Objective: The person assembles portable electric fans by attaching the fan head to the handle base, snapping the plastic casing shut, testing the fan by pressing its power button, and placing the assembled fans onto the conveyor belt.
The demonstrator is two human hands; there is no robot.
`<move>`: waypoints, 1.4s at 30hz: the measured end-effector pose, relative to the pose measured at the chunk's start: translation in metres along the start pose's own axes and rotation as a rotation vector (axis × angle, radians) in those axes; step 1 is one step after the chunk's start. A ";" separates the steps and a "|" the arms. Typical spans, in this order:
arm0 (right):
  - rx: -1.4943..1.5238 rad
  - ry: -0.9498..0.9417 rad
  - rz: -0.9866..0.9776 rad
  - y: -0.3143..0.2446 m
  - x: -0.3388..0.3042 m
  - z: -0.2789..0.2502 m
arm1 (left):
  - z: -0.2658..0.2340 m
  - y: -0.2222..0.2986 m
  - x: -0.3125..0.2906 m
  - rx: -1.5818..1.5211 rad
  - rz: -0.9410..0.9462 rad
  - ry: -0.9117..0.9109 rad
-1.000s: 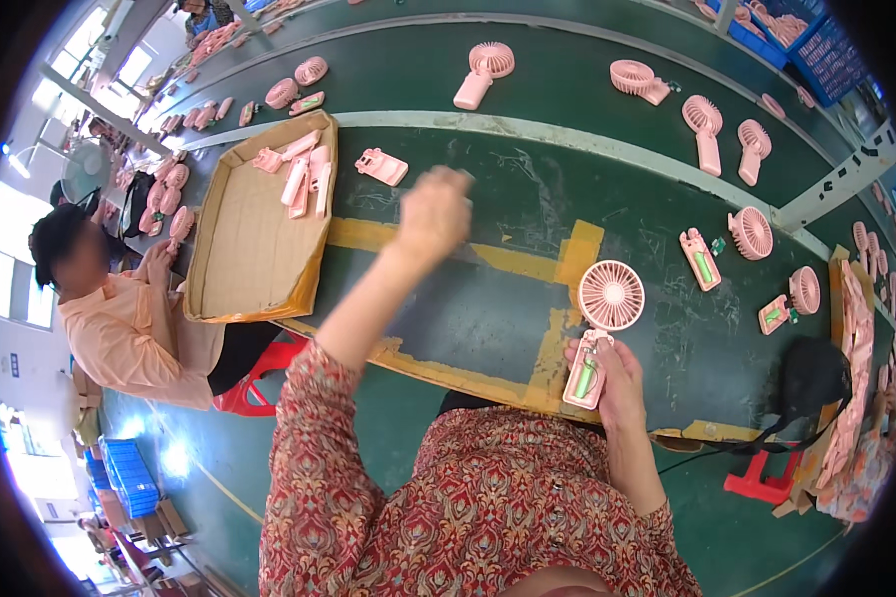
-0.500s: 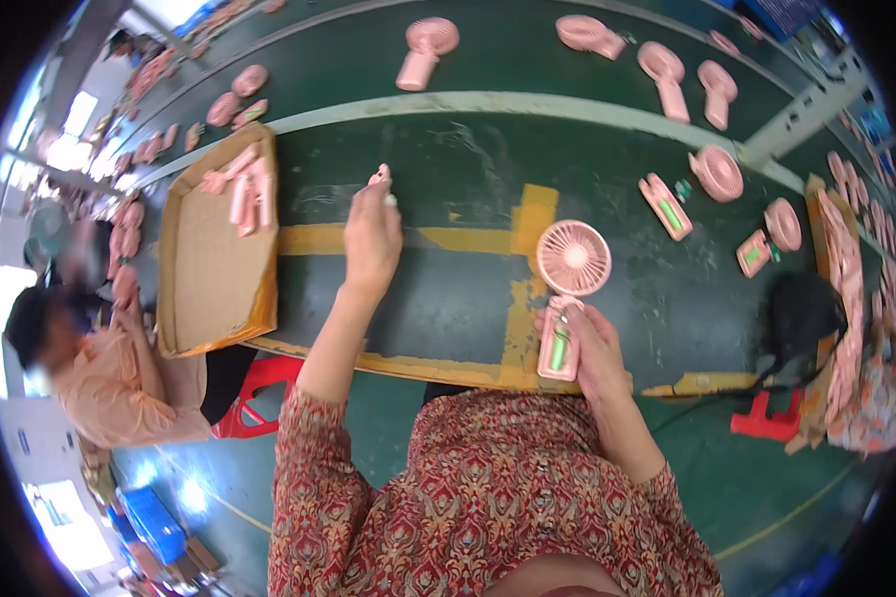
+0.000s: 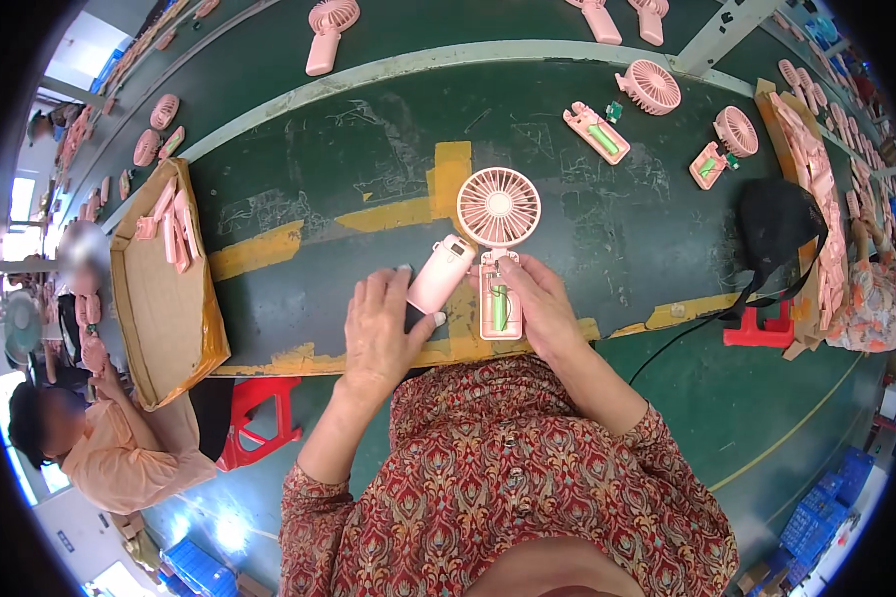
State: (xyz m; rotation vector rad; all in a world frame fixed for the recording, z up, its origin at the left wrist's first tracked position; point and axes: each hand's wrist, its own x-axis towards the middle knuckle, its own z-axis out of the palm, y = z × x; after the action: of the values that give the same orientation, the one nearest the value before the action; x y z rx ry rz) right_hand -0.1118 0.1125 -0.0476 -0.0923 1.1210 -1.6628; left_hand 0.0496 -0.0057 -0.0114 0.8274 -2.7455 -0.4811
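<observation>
In my right hand [image 3: 545, 306] is a pink handheld fan [image 3: 499, 207], its round grille pointing away from me. The fan's handle is uncovered, and a green battery [image 3: 499, 308] with thin wires shows inside. Close by on its left, my left hand [image 3: 383, 323] holds a pink handle cover [image 3: 442, 274] by its lower end, between thumb and fingers. The cover is tilted, with a small dark window near its top. Its upper end lies near the fan's handle, just below the grille.
A cardboard tray [image 3: 169, 284] with several pink handle covers stands at the left. Two opened fans [image 3: 650, 88] with green batteries lie at the back right. Beyond them runs a metal rail [image 3: 448, 62]. A black bag [image 3: 782, 234] sits at the right edge; a co-worker [image 3: 119, 438] sits at the left.
My left hand has come back toward me and right, bringing the handle cover beside the fan. My view has shifted. The fan stays in my right hand.
</observation>
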 end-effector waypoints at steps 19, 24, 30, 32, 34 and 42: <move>0.273 -0.195 0.137 -0.016 -0.007 -0.010 | -0.017 0.041 0.009 -0.430 -0.372 -0.123; 0.210 -0.225 0.125 -0.023 -0.012 -0.005 | -0.014 0.072 -0.004 -0.270 -0.157 -0.131; 0.173 -0.253 0.132 -0.021 -0.014 -0.003 | 0.003 0.071 -0.003 -0.171 -0.062 -0.131; 0.165 -0.269 0.110 -0.018 -0.013 -0.004 | 0.007 0.069 -0.003 -0.093 -0.043 -0.114; 0.158 -0.271 0.117 -0.019 -0.014 -0.003 | 0.008 0.067 -0.005 -0.091 -0.035 -0.107; 0.073 -0.297 0.100 -0.019 -0.015 -0.001 | 0.011 0.066 -0.005 -0.072 -0.007 -0.100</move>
State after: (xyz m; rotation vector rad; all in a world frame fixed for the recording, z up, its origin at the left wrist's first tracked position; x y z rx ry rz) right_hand -0.1196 0.1243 -0.0280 -0.2255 0.8273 -1.5407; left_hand 0.0181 0.0515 0.0024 0.8165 -2.7982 -0.6348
